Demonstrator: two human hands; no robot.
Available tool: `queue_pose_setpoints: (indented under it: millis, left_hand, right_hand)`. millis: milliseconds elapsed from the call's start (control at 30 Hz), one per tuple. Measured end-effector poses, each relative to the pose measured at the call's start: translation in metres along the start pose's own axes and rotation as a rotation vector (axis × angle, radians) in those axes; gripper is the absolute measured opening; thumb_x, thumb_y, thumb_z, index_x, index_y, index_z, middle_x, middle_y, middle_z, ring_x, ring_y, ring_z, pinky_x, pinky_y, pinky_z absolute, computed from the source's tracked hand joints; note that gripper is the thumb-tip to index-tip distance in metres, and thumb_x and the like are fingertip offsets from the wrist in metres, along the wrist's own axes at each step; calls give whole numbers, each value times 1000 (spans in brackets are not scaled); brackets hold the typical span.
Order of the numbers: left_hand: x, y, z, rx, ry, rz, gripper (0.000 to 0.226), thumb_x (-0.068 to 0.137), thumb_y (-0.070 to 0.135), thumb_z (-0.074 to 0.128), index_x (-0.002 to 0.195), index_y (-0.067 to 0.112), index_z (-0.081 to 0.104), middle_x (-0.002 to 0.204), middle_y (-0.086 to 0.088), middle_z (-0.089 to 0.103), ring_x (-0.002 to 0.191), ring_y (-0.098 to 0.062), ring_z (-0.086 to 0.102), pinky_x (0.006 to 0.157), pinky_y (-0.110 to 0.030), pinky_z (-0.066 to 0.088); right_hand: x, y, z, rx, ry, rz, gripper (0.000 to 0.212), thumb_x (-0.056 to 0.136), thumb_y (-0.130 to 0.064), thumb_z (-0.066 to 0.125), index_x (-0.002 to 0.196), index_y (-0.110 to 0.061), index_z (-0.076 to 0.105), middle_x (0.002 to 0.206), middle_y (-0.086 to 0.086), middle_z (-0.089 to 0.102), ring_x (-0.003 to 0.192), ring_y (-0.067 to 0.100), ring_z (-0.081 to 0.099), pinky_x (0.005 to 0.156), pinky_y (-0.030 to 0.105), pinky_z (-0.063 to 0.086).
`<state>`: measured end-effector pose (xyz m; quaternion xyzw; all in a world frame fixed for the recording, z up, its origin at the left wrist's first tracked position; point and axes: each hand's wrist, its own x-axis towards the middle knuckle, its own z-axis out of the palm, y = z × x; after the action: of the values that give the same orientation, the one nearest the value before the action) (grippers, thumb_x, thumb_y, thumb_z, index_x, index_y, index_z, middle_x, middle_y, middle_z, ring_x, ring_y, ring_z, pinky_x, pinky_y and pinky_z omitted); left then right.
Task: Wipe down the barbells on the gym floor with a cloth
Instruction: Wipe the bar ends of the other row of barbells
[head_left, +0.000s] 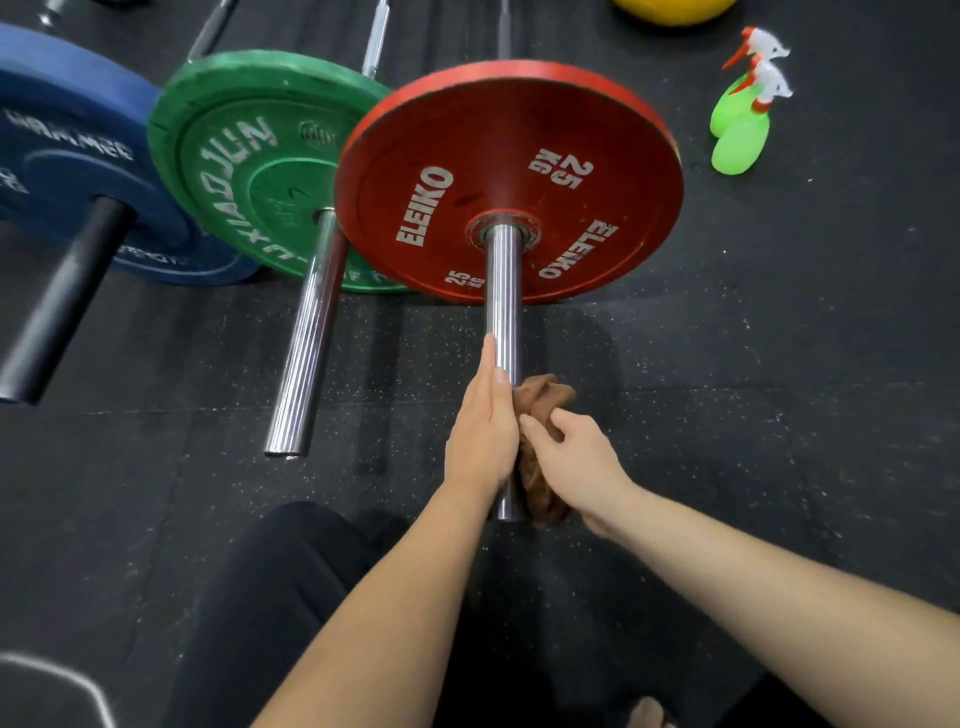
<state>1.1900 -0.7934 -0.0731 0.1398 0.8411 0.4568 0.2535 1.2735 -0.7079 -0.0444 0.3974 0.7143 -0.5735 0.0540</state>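
- My left hand (483, 431) lies open, fingers straight along the barbell sleeve (503, 291) below the red plate (571, 130), judged to steady it against rolling.
- My right hand (576, 462) grips the brown cloth (548, 392), bunched against the sleeve's right side near its free end, ready for wiping.
- Spray bottles (740, 130) sit well apart on the floor (779, 364).

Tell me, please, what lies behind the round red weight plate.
A grey steel shaft emerges above the round red weight plate, which overlaps the green weight plate's right edge; where shaft meets plate is covered.
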Motion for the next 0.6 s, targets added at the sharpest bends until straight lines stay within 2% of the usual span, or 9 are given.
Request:
queue_pose_setpoints:
  millis: [133, 233, 300, 400, 500, 600]
  left_hand:
    - [-1, 1, 0, -49, -13, -2, 47, 108, 58, 13, 153, 65, 5, 156, 36, 24, 135, 10, 28, 122, -40, 25]
    - [-2, 1, -1, -79, -19, -2, 49, 108, 59, 12, 156, 60, 7, 157, 35, 23, 137, 11, 26, 117, -32, 23]
    - [-2, 1, -1, -84, -24, 10, 50, 108, 59, 12, 157, 58, 8, 155, 38, 22, 138, 12, 25, 114, -29, 21]
    - [-2, 1, -2, -88, -20, -8, 48, 107, 61, 11, 155, 61, 8, 161, 29, 24, 136, 8, 28, 116, -34, 24]
    - [-3, 2, -3, -93, -21, -8, 49, 106, 63, 10, 155, 61, 6, 164, 24, 25, 137, 5, 30, 119, -41, 25]
    - [-4, 2, -5, -108, -34, -7, 50, 106, 63, 9, 156, 60, 8, 164, 24, 26, 139, 5, 29, 120, -42, 24]
  right_hand:
    - [-31, 20, 15, -110, 29, 38, 37, 99, -41, 57, 73, -16, 61, 76, 4, 68, 75, 23, 68, 71, 41, 58]
    - [-32, 19, 11, -130, -3, 68, 40, 98, -40, 60, 68, -13, 57, 74, 4, 66, 73, 22, 65, 67, 37, 53]
    - [-23, 9, 3, -106, -20, 88, 35, 97, -38, 61, 73, -12, 63, 80, 2, 69, 80, 21, 66, 69, 33, 51]
    - [-18, -3, 0, -140, -29, 56, 32, 100, -37, 58, 81, -12, 65, 87, 3, 68, 87, 20, 65, 71, 30, 48]
    - [-25, -11, 2, -283, -78, 61, 28, 101, -34, 55, 79, -19, 62, 85, -1, 66, 82, 16, 63, 63, 26, 46]
    - [-18, -30, -16, -334, -238, 206, 22, 96, -32, 64, 90, -11, 70, 87, 5, 72, 82, 21, 69, 63, 27, 54]
